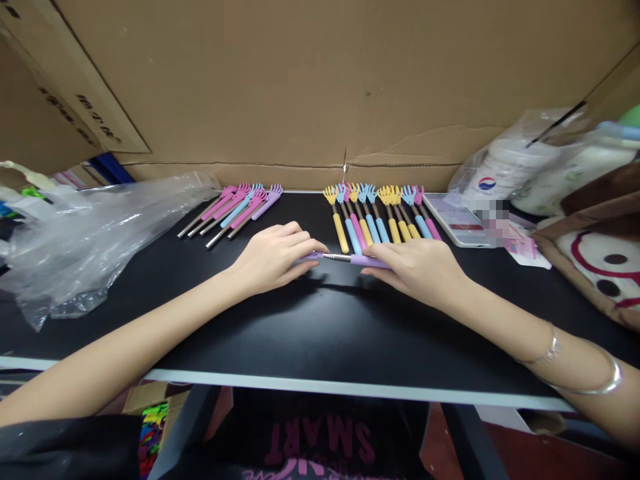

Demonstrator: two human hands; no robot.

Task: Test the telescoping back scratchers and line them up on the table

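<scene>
Between my two hands, a purple back scratcher [369,261] with a metal rod is held level above the black table. My left hand [280,257] pinches its purple head end, mostly hidden by the fingers. Around the purple handle, my right hand [417,270] is closed. Behind the right hand lies a row of back scratchers [370,220] in yellow, blue and pink, their claws toward the cardboard. Beyond my left hand is another group of back scratchers [235,210] in pink, blue and purple, with bare metal rods pointing toward me.
A clear plastic bag [100,240] covers the table's left side. At the right are a phone [457,220], a bagged white cup [515,170] and a brown bag with a cartoon face [600,260]. Cardboard [300,87] walls the back. Below the table's front edge [350,387] stands a box of colourful pieces [153,430].
</scene>
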